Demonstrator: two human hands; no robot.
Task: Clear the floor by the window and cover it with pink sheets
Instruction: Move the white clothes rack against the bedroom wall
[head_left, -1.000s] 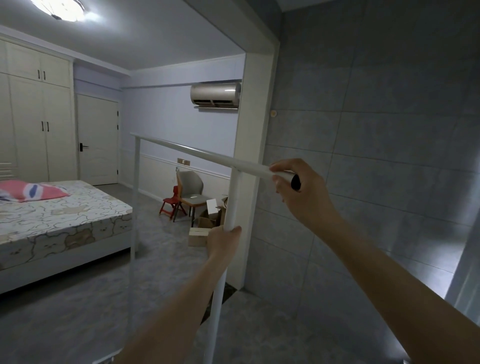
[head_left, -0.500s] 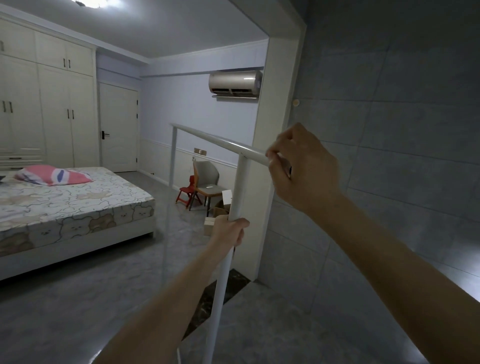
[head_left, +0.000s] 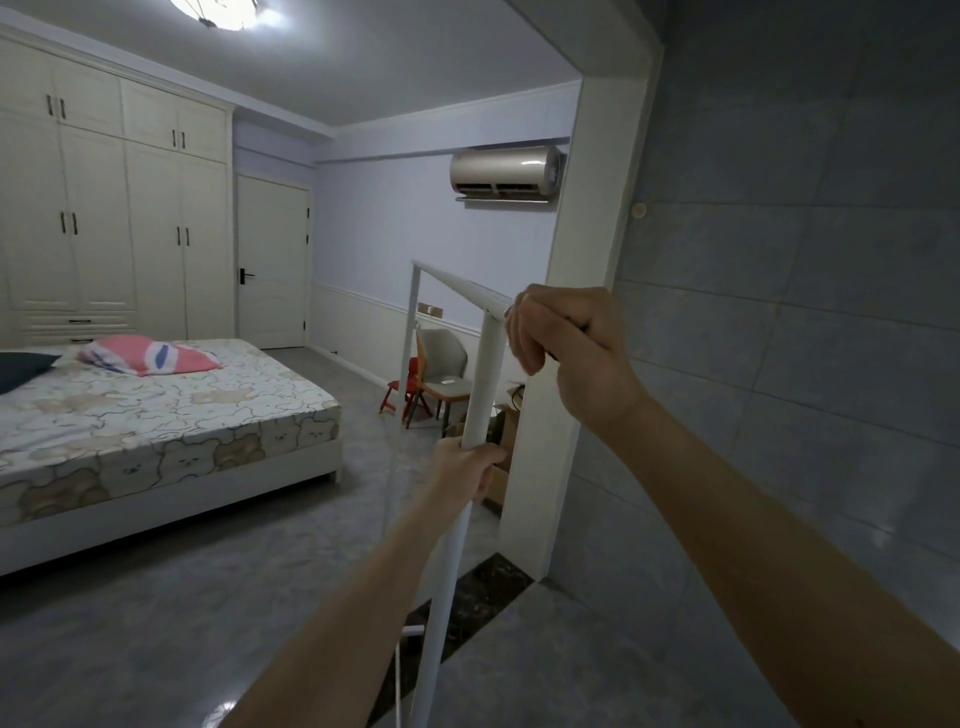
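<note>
My right hand is curled in a fist over the near end of the white rack's top bar, wrist bent, forearm reaching up from the lower right. My left hand is wrapped around the rack's near upright lower down, arm stretched straight ahead. The rack stands upright in front of me, at the white door frame beside the grey tiled wall. Beyond it lie the grey floor, a bed and a chair.

Your one head camera looks forward and slightly down, close over both forearms, bed at ten o'clock.
</note>
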